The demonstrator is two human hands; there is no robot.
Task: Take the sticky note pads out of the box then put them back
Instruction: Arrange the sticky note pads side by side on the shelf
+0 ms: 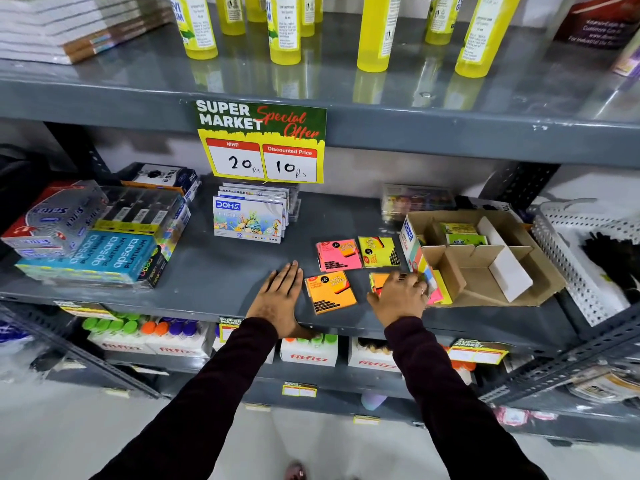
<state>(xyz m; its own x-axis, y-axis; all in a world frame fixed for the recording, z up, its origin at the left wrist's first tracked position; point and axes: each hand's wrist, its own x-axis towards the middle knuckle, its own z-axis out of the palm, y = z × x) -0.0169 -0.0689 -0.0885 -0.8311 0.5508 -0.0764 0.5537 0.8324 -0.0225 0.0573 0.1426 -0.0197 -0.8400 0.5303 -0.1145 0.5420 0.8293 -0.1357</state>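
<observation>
An open cardboard box (498, 271) with dividers stands on the grey shelf (225, 271) at the right. Green pads (462, 233) lie in its far compartment. Outside it, on the shelf, lie a pink pad (337, 254), a yellow pad (379, 251) and an orange pad (329, 292). My left hand (278, 296) rests flat and open on the shelf, just left of the orange pad. My right hand (401, 294) is curled over another orange pad (377, 284), which it mostly hides. A multicoloured pad stack (436, 289) leans by the box's near-left corner.
Crayon packs (249, 220) stand behind the pads. Pencil and eraser boxes (100, 237) fill the shelf's left. A white perforated basket (588, 265) sits right of the cardboard box. Yellow bottles (374, 32) line the shelf above, and a price sign (263, 143) hangs from its edge.
</observation>
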